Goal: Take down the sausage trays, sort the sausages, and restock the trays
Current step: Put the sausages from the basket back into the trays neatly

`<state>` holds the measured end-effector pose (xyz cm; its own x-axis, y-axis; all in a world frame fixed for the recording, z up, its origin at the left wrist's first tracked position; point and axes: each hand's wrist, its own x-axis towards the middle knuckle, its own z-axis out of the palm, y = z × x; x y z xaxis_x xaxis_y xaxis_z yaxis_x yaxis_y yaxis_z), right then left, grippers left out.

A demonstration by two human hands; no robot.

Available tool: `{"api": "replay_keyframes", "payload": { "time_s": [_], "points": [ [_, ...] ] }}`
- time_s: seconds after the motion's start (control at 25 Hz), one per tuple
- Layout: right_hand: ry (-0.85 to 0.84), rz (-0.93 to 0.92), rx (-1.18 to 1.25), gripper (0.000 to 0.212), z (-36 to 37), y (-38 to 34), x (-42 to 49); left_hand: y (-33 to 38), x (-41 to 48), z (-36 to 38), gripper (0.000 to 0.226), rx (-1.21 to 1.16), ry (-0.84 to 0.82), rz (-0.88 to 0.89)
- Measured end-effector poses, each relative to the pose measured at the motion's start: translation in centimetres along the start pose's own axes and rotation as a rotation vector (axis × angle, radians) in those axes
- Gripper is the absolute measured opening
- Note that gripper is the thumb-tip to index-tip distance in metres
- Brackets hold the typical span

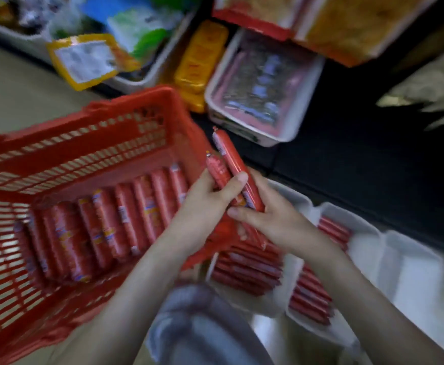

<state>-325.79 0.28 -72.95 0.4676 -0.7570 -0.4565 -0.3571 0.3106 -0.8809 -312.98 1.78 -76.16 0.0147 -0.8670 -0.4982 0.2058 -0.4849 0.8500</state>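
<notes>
- Grey cloth (202, 325), it seems on the person's leg, fills the bottom middle, and two bare forearms go up from beside it.
- Left hand (207, 204) grips two red sausages with the thumb curled across them: a long sausage (238, 169) and a short sausage (216, 168) touching it on the left. Both are tilted, with their clipped ends pointing up and away.
- Right hand (276, 222) holds the lower end of the long sausage, with the fingers curled round it. Whether more sausages are under this hand I cannot tell, because the picture is blurred there.
- Both hands are over the right edge of the red basket (83, 143), between it and the white trays (360, 222).
- On the bottom of the basket, thick sausages (97, 227) lie side by side in one row.
- White trays stand at the lower right, close against each other, and thin sausages (247, 272) lie packed in them, parallel.
- Farther up, an upper tray (271, 139) holds flat packs, too blurred to read, and yellow packs (199, 64) lie just beside it on the left.
- At the upper left, a yellow-edged pack (86, 61) sticks out over the rim of one more tray, above the beige floor (18, 88).
</notes>
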Motion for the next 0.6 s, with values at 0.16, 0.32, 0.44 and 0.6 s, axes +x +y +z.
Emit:
{"api": "replay_keyframes", "payload": {
  "time_s": [0.16,0.32,0.44,0.6],
  "points": [
    [0.303,0.081,-0.072,0.047,-8.2,5.0,-10.0,-1.4,-0.7,9.0,0.076,0.613,-0.063,0.379],
    [0.432,0.236,-0.535,0.050,-13.2,17.3,-16.3,-5.4,-0.5,14.4,0.051,0.951,-0.375,0.629],
    [0.371,0.218,-0.842,0.083,-13.5,26.0,-17.5,-11.1,0.5,16.4,0.047,1.240,-0.617,0.683],
    [0.080,0.317,-1.125,0.113,-11.0,33.2,-16.0,-18.8,2.1,17.6,0.061,1.679,-0.891,0.810]
  ]
}}
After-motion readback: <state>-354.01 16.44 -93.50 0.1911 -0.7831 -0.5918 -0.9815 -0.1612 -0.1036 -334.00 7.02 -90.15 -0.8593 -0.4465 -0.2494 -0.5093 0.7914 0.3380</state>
